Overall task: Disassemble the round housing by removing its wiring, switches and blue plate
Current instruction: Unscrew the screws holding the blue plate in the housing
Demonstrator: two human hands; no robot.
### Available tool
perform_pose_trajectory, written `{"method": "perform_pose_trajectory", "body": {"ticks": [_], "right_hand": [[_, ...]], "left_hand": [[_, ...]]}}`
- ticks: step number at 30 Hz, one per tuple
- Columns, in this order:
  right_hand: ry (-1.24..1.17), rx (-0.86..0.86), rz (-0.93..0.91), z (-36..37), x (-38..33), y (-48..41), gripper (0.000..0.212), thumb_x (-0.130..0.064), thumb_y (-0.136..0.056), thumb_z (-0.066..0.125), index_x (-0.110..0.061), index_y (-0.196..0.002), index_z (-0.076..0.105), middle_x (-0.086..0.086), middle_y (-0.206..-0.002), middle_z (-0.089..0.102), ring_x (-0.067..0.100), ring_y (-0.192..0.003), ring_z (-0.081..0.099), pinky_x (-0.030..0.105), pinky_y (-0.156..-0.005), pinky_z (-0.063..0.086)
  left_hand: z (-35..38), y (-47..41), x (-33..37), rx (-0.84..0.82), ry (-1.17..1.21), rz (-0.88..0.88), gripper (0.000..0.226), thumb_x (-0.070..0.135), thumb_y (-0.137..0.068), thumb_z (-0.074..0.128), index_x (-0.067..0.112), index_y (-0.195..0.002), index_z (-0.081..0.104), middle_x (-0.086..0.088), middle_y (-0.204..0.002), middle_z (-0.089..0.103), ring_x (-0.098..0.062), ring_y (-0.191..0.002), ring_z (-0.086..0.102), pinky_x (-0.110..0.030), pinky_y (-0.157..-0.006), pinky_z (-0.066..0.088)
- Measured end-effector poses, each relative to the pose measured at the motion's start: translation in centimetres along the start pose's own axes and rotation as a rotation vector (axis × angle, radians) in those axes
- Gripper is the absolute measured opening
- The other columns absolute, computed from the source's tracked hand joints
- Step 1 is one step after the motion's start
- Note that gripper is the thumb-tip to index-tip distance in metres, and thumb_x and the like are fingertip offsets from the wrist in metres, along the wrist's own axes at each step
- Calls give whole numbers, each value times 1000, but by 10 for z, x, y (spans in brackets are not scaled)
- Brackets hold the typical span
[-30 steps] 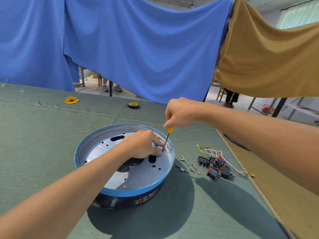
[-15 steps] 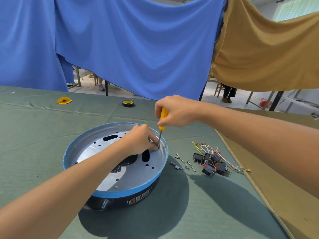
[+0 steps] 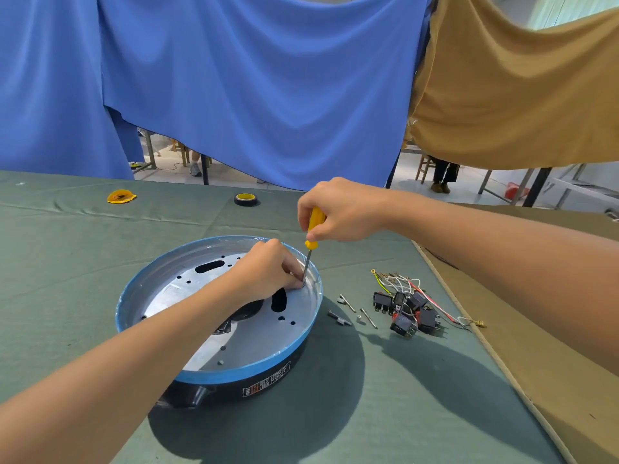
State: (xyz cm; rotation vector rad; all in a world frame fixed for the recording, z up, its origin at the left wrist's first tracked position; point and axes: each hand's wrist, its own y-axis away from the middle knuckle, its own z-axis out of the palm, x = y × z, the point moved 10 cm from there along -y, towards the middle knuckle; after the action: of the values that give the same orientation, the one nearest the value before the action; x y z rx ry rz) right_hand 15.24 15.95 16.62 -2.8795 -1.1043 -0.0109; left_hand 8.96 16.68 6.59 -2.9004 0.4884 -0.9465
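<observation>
Right hand (image 3: 341,209) higher up screwdriver (image 3: 310,244), fist tight on handle; left hand (image 3: 264,269) in pinch at tip

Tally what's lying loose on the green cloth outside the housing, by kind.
Wired switch bundle: 1
Long screws: 2
Dark pin: 1
Small spacer: 1
Tape roll: 1
Yellow piece: 1
Total: 7
</observation>
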Motion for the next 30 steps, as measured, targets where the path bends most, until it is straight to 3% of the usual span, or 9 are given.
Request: {"method": "perform_pose_trajectory", "body": {"ticks": [3,5,11,16,19,21,23,27,30], "right_hand": [[-4,-22,94,5,14,0,26,-41,-87,66,-16,-94,62,-1,-84,62,8,-67,56,26,-56,44],[41,-33,132,10,20,0,43,-48,-91,58,-6,-90,66,7,-74,60,21,-71,51,32,-59,41],[-51,26,40,6,8,-1,8,-30,-86,68,-26,-87,62,-13,-78,53,4,-74,48,26,-60,40],[-55,-71,100,12,13,-4,27,-32,-85,70,-21,-108,60,-3,-103,62,16,-92,55,32,-76,49],[90,-116,150,17,18,-4,40,-47,-94,52,-9,-98,63,9,-89,68,26,-94,59,38,-76,52],[123,-95,104,15,13,-6,34,-40,-96,51,-8,-91,61,7,-85,63,28,-94,56,39,-74,50],[64,-62,51,9,4,-5,12,-32,-92,60,-21,-89,57,-6,-84,56,20,-91,49,36,-75,47],[-114,-80,40,7,-6,-4,20,-21,-82,74,-28,-95,60,-7,-93,62,14,-90,58,32,-74,51],[-31,-105,70,10,-6,-7,22,-41,-85,69,-21,-94,62,-7,-90,61,16,-88,57,27,-64,46]], "left_hand": [[1,1,1,24,-20,21,10,14,-82,74,23,-82,78,2,-90,72,-15,-87,63,-36,-83,53],[2,1,4,30,-59,46,7,16,-84,73,22,-83,76,4,-91,71,-15,-88,62,-38,-85,51],[4,1,7,34,-187,75,4,25,-90,67,25,-86,68,4,-101,68,-18,-94,58,-41,-85,50],[7,0,10,9,-212,91,8,23,-89,67,19,-94,71,1,-103,67,-22,-97,59,-43,-86,50],[6,-1,11,-46,-148,108,11,14,-86,70,18,-95,76,2,-100,70,-17,-95,61,-38,-89,49],[5,0,10,-86,-120,112,14,10,-85,70,19,-94,77,4,-99,71,-14,-95,61,-33,-91,48],[4,0,9,-95,-110,112,14,9,-84,70,19,-92,77,6,-99,72,-14,-97,60,-31,-91,47],[1,0,12,-73,-101,122,12,8,-84,71,16,-90,77,4,-98,72,-13,-96,61,-29,-92,46],[1,0,11,-75,-105,115,12,9,-84,70,15,-93,77,2,-99,72,-13,-96,62,-29,-92,46]]}}
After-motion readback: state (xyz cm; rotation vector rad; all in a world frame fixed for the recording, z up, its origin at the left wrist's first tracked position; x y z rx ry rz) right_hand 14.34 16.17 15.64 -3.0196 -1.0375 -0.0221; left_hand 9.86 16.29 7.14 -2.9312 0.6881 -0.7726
